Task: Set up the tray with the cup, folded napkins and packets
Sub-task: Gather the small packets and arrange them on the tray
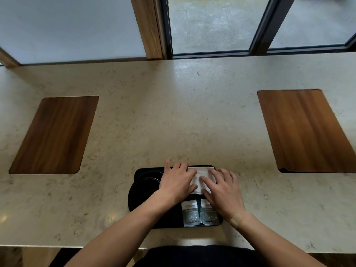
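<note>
White folded napkin [200, 177] under hands

Soft daylight, wide-angle view

Daylight is coming through the windows [212, 26], glaring faintly on the countertop [173, 112]; edges are bowing, corners softening.

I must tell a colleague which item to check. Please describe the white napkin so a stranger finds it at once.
On the marble counter, find the black tray at the near edge. The napkin lies in its far right part, under both hands; it is the only white thing, unlike the grey packets nearer you.
</note>
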Motion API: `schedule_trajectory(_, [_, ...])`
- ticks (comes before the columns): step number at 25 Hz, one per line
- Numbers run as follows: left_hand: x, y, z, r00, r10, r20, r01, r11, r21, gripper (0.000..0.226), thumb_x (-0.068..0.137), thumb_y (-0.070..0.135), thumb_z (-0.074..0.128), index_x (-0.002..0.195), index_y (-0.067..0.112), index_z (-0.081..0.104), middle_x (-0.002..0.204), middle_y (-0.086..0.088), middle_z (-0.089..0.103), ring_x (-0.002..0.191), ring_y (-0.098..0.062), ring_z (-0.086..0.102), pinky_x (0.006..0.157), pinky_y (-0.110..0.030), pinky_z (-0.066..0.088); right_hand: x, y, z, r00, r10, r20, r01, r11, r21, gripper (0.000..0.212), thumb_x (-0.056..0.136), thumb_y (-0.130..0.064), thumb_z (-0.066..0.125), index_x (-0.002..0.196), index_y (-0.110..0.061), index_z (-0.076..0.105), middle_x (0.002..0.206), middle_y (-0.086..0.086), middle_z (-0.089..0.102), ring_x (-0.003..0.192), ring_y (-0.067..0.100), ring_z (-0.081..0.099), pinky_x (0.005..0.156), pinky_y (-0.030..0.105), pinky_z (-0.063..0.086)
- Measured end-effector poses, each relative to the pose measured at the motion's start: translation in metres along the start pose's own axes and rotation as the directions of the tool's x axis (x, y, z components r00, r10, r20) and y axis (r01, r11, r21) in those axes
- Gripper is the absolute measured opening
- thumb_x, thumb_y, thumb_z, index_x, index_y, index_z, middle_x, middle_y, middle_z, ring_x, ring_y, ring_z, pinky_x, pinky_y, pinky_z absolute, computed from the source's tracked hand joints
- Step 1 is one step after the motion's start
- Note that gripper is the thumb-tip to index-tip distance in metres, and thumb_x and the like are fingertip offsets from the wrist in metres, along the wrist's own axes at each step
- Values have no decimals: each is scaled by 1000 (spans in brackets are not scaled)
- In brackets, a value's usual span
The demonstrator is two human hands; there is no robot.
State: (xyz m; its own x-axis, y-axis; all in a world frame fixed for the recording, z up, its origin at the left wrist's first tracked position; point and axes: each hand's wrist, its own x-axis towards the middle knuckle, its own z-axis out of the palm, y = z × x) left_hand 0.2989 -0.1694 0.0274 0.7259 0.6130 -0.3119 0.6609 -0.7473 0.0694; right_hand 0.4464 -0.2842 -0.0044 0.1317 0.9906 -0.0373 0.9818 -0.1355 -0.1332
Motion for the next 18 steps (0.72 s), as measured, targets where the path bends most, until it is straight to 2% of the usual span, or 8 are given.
schedule_trajectory(6, [-3, 5, 1, 1000, 15, 0, -15, 999, 52, 48, 88, 45, 60, 131, 29, 45, 131, -9, 48, 128, -30, 39, 112, -59, 6, 0, -2, -1, 1000, -3, 22, 4, 1000, -24, 39, 80, -44, 70, 116, -31, 62, 127, 12, 61, 115, 39, 53, 92, 56, 42])
schedule_trajectory(13, [-6, 6, 6, 1000, -14, 13, 13, 998, 69, 52, 91, 47, 54, 137, 31, 36, 141, -12, 40, 133, -33, 33, 112, -61, 0, 1, -3, -4, 1000, 6, 31, -5, 1000, -23, 39, 80, -45, 69, 117, -33, 62, 128, 15, 60, 114, 41, 53, 93, 58, 43])
schedule_trajectory(18, [-5, 7, 6, 999, -27, 21, 25, 997, 69, 52, 90, 48, 54, 137, 32, 36, 139, -10, 41, 130, -33, 36, 111, -62, -1, 1, -3, -3, 1000, 6, 20, -6, 999, -36, 40, 79, -46, 71, 116, -35, 63, 126, 14, 62, 113, 43, 54, 93, 58, 42])
